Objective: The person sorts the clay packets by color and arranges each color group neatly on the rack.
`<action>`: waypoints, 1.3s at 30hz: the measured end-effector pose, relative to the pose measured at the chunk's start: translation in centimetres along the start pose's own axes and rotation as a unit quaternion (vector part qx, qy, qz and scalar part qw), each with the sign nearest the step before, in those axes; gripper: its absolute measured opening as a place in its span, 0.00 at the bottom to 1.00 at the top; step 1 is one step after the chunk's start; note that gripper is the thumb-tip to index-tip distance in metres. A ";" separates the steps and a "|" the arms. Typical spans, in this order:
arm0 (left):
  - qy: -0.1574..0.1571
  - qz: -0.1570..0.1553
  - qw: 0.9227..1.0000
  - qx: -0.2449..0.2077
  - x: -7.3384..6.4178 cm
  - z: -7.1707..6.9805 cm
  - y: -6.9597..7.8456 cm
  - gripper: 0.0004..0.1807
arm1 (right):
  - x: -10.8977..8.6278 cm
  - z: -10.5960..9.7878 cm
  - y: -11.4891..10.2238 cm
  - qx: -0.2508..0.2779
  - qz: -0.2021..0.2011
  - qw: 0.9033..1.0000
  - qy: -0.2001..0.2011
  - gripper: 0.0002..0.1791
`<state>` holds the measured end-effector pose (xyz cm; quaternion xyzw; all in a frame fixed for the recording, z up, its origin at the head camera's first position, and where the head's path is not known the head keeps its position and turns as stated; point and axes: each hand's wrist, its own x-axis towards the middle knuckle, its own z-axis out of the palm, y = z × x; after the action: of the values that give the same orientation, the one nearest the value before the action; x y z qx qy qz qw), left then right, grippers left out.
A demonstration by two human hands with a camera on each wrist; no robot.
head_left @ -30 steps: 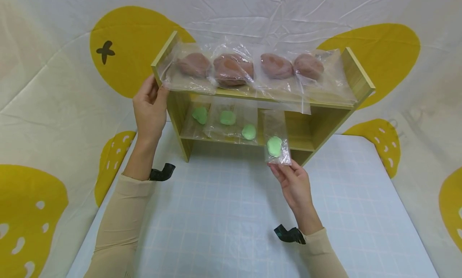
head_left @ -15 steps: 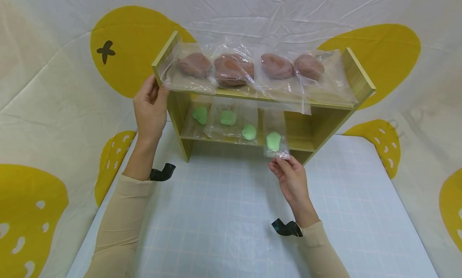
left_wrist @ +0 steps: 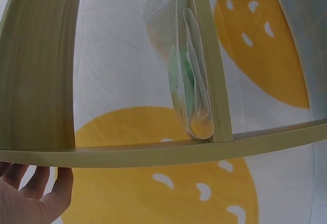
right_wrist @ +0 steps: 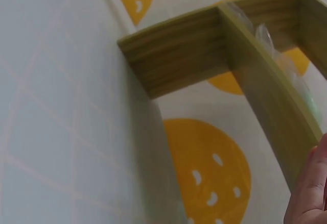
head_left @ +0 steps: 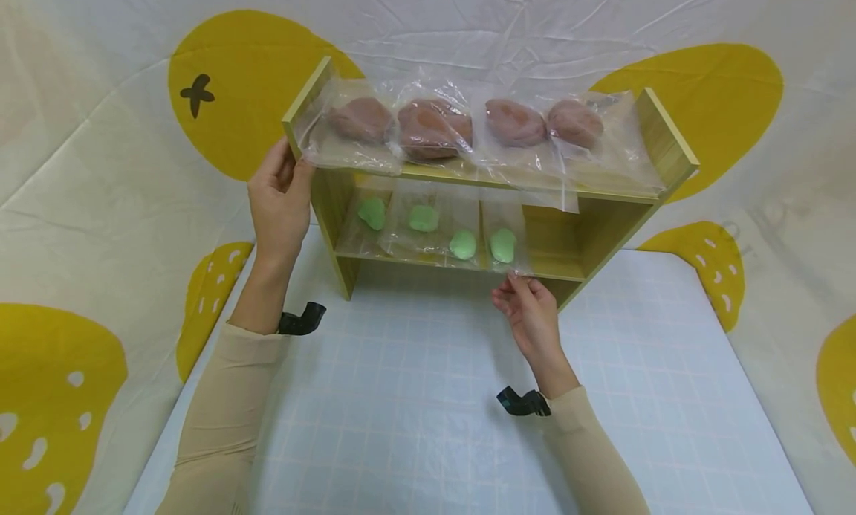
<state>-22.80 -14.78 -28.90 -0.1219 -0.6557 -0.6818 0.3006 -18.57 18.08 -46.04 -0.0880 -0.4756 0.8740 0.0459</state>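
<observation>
A two-tier wooden shelf (head_left: 608,225) stands at the back of the table. My left hand (head_left: 279,212) holds its left side panel at top-board height, thumb at the front edge and fingers on the outer face. At the lower board's front edge, my right hand (head_left: 531,311) pinches the near end of a clear plastic bag (head_left: 515,218) between thumb and index finger. Inside that bag is a flat green lump (head_left: 502,245). It lies on the lower board, right of several similar bags with green lumps (head_left: 462,244). In the right wrist view, the fingers (right_wrist: 311,188) sit right at the board edge.
Several clear bags with larger reddish-brown lumps (head_left: 435,128) lie along the top board, one bag corner (head_left: 565,201) hanging over its front. The table has a pale blue checked cover (head_left: 414,396). Behind hangs a white cloth with yellow shapes (head_left: 695,106).
My right hand has moved away from me and slightly left, sliding the green-lump bag farther onto the lower board. The left hand has stayed at the side panel.
</observation>
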 end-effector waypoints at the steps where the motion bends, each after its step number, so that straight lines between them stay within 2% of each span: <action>1: 0.000 0.001 1.000 0.001 0.0 0.0 0.0 0.19 | 0.1 0.1 0.0 0.000 0.001 1.000 0.001 0.10; 12: 0.001 0.003 1.000 -0.009 0.0 -0.1 -0.1 0.20 | 0.8 0.8 0.1 -0.004 0.015 1.000 0.004 0.11; 25: -0.002 0.002 1.000 -0.003 0.0 -0.1 0.0 0.20 | 0.0 0.4 0.0 -0.025 0.015 1.000 -0.008 0.13; 30: -0.002 0.001 1.000 0.017 -0.1 -0.2 -0.1 0.19 | -0.5 0.1 -0.2 -0.040 0.025 0.999 -0.013 0.21; 33: -0.002 0.003 1.000 0.019 -0.1 -0.3 -0.2 0.20 | -0.7 0.0 -0.3 -0.038 0.025 0.999 -0.017 0.22; 39: -0.007 0.003 1.000 0.011 -0.1 -0.4 -0.2 0.20 | -0.9 0.0 -0.6 -0.027 0.018 0.999 -0.028 0.13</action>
<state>-22.78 -15.11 -29.19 -0.1253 -0.6646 -0.6728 0.2999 -17.66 18.27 -45.49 -0.0735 -0.4986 0.8636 0.0142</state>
